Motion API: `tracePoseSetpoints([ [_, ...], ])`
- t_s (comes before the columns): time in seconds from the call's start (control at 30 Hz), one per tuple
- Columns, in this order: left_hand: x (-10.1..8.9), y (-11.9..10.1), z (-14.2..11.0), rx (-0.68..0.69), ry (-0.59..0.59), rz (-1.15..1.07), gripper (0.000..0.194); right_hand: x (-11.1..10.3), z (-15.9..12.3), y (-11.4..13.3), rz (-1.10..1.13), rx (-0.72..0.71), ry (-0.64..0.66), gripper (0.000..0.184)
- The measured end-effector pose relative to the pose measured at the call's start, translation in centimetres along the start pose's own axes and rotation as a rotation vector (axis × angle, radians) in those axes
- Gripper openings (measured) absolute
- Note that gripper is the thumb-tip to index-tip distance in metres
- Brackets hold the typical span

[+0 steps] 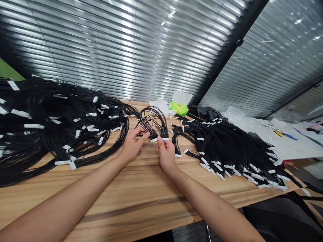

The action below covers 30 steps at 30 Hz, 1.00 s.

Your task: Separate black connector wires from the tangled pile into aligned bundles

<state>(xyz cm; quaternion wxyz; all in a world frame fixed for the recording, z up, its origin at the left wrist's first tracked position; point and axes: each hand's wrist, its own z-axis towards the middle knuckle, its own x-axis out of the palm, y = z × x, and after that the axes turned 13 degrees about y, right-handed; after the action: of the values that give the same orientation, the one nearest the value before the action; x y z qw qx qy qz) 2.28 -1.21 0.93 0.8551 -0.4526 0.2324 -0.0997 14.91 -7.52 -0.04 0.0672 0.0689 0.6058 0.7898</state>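
Note:
A black wire harness (164,125) arches up in a loop over the middle of the wooden table, with white connectors at its two ends side by side. My left hand (134,143) is closed on the harness's wires, thumb and fingers just left of one connector. My right hand (166,155) pinches the harness at its connectors, its fingertips by the white connector (165,139). Part of the harness is hidden behind my fingers.
A large heap of black harnesses (50,111) lies to the left, another pile (227,144) to the right. Behind stand a green tissue pack (178,108) and crumpled white tissue (161,107). Slatted blinds (113,47) rise beyond the table. Yellow-and-blue tools (285,134) lie on a white surface.

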Motion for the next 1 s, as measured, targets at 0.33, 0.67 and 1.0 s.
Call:
tracePoseSetpoints([
  [0.33, 0.05, 0.44, 0.02, 0.02, -0.02, 0.11, 0.017, 0.09, 0.08, 0.02, -0.015, 0.011, -0.028, 0.045],
  [0.67, -0.27, 0.3, 0.01, 0.053, -0.122, 0.064, 0.02, 0.12, -0.15, -0.03, 0.011, -0.008, -0.006, 0.038],
  [1.0, -0.61, 0.5, 0.51, -0.041, -0.252, -0.24, 0.01, -0.02, -0.19, -0.31, -0.016, -0.03, -0.001, 0.036],
])
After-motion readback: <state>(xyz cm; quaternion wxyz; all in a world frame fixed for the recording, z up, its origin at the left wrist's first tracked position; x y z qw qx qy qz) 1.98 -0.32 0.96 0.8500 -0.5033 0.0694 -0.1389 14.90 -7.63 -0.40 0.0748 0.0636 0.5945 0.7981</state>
